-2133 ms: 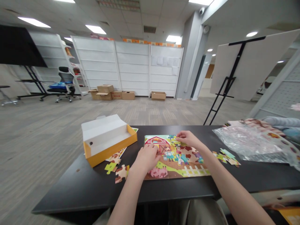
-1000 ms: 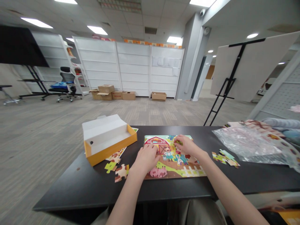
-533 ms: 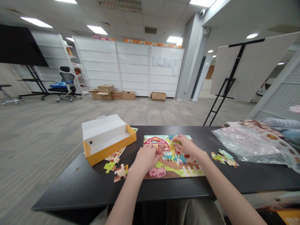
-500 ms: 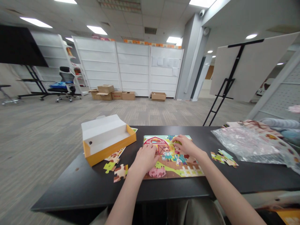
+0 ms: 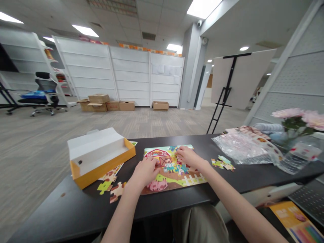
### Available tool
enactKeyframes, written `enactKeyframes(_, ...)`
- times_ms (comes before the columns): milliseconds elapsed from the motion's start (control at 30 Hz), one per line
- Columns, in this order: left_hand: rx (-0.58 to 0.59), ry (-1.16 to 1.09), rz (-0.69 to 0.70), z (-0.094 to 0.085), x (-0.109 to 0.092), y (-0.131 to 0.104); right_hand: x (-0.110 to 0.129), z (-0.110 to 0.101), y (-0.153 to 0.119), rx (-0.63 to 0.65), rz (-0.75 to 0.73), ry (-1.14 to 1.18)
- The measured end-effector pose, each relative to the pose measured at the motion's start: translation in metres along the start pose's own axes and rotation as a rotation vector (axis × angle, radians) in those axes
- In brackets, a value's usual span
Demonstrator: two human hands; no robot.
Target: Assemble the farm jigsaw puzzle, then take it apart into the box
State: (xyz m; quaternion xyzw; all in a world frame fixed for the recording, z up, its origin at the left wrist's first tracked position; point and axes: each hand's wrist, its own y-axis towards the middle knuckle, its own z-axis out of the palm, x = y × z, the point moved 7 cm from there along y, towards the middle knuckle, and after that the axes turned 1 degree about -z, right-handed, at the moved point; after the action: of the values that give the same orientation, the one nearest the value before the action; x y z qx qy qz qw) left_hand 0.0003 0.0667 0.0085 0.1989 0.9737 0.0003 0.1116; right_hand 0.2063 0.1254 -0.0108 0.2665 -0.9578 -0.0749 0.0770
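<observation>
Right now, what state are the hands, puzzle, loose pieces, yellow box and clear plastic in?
Farm puzzle: flat, partly covered
Left hand: resting on the puzzle
Right hand: curled over the puzzle
Left pieces: off the puzzle
Right pieces: clustered, off the puzzle
Yellow box: open
Clear plastic: crumpled

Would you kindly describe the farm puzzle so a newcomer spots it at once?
On the black table, find the left hand and right hand. Beneath them lies the puzzle, a flat rectangular picture with a red barn and pink pig. Unlike the loose pieces to either side, it forms one large scene.
</observation>
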Motion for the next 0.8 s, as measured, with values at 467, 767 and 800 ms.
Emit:
enactKeyframes(467,0.001,0.015,0.025,0.004,0.000,0.000,-0.171,-0.082,-0.165,-0.104,0.604,-0.040)
enactKeyframes(767,-0.001,0.018,0.023,0.006,0.000,0.003,-0.177,-0.064,-0.195,-0.043,0.665,0.003)
enactKeyframes(800,-0.004,0.017,0.023,0.006,0.001,0.003,-0.178,-0.064,-0.194,-0.050,0.673,0.003)
